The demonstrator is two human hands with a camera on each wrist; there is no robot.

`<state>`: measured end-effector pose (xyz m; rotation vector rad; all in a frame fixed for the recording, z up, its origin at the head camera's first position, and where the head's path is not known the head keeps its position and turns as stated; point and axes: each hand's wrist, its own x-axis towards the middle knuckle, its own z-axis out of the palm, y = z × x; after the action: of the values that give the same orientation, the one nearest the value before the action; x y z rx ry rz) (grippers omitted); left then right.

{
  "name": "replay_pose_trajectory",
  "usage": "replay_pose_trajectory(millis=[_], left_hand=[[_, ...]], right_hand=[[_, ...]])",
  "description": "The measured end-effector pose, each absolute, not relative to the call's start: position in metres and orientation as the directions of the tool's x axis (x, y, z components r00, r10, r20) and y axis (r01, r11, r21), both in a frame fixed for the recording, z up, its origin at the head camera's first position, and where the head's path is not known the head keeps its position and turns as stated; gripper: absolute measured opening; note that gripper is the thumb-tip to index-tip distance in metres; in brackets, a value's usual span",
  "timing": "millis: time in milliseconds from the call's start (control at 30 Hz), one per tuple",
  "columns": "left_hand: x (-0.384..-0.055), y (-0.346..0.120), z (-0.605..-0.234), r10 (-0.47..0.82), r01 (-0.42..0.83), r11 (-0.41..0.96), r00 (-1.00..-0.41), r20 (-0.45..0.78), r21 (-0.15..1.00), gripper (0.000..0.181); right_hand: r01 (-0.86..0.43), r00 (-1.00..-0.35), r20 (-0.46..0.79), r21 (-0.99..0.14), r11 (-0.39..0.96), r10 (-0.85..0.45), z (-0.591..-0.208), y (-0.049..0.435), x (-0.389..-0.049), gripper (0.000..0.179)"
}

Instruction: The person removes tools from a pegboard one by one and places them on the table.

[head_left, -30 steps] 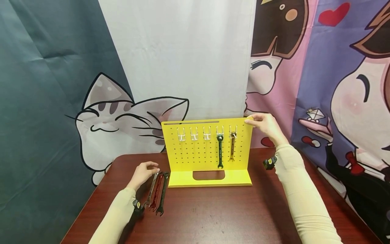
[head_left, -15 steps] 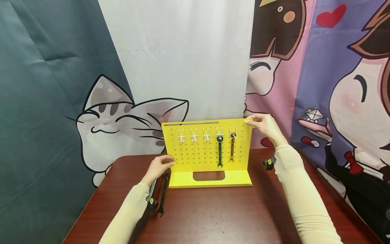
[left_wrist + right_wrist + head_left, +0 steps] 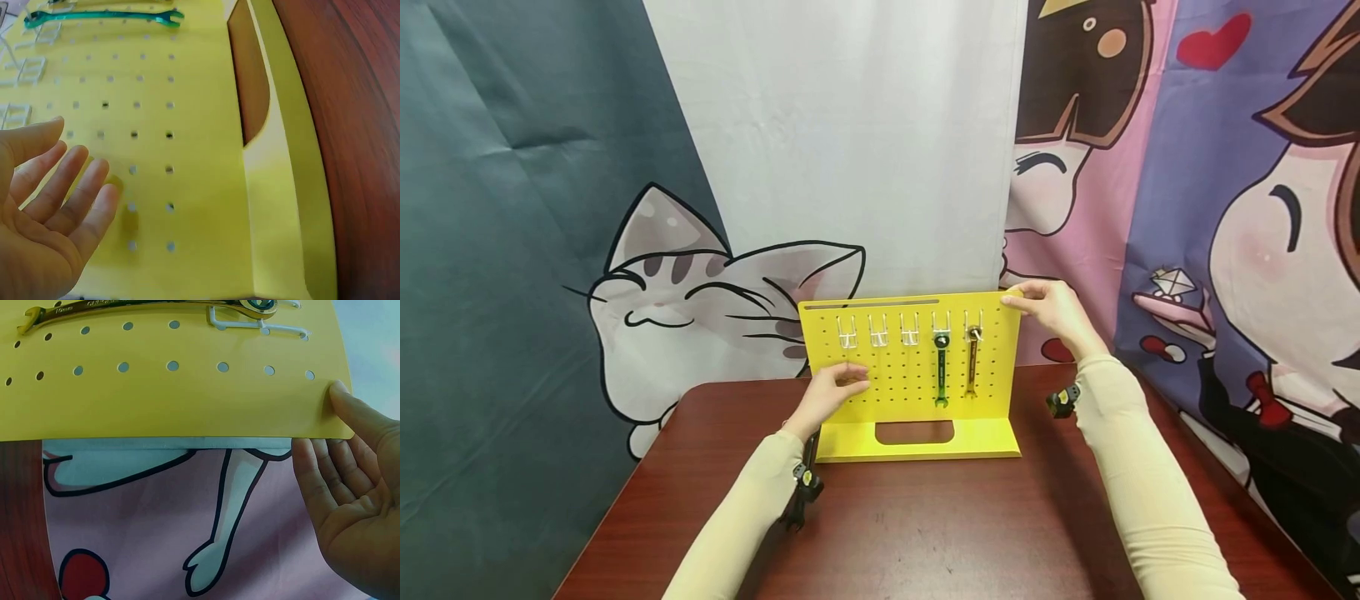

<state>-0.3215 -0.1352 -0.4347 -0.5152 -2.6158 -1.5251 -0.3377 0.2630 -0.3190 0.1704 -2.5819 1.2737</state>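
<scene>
A yellow pegboard (image 3: 887,400) stands upright on the table, with wire hooks (image 3: 878,332) along its upper part. My right hand (image 3: 1054,310) pinches its top right corner, thumb on the front face and fingers behind. My left hand (image 3: 831,393) hovers before the board's lower left part, palm bare and fingers loosely extended, as the left wrist view shows. From the two right-hand hooks hang a green wrench (image 3: 942,371) and a gold wrench (image 3: 972,362). A dark wrench (image 3: 795,508) lies left of the board, mostly covered by my left forearm; the silver and red wrenches beside it are hidden.
The brown table (image 3: 925,525) reaches forward past the board's base, which has an oblong cutout. Behind hangs a printed cloth (image 3: 880,167) with cartoon figures. Three wire hooks on the board's left carry no wrench.
My left hand has left the wrenches on the table and moved right and up to the board, carrying nothing. The green wrench's lower end has shifted slightly. My right hand stays at the corner.
</scene>
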Motion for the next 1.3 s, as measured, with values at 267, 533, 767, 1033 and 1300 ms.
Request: replay_pose_trajectory(millis=[267,533,767,1033,1300], left_hand=[[-0.326,-0.099,-0.432,0.340,0.357,0.439,-0.916,0.215,0.825,0.029],[-0.329,-0.057,-0.435,0.351,0.371,0.369,-0.905,0.242,0.852,0.032],[-0.326,-0.032,-0.436,0.341,0.351,0.265,-0.906,0.253,0.898,0.038],[-0.326,-0.017,-0.433,0.309,0.308,0.243,-0.923,0.228,0.920,0.044],[-0.326,-0.011,-0.434,0.286,0.338,0.237,-0.920,0.267,0.911,0.034]], right_hand=[[-0.222,-0.959,0.284,-0.754,0.619,0.003,-0.318,0.263,-0.336,0.048],[-0.201,-0.962,0.271,-0.761,0.616,0.020,-0.316,0.262,-0.333,0.047],[-0.230,-0.959,0.282,-0.750,0.620,-0.015,-0.315,0.262,-0.333,0.047],[-0.236,-0.958,0.286,-0.740,0.630,-0.023,-0.316,0.262,-0.335,0.046],[-0.225,-0.961,0.275,-0.749,0.623,-0.016,-0.316,0.262,-0.334,0.048]])
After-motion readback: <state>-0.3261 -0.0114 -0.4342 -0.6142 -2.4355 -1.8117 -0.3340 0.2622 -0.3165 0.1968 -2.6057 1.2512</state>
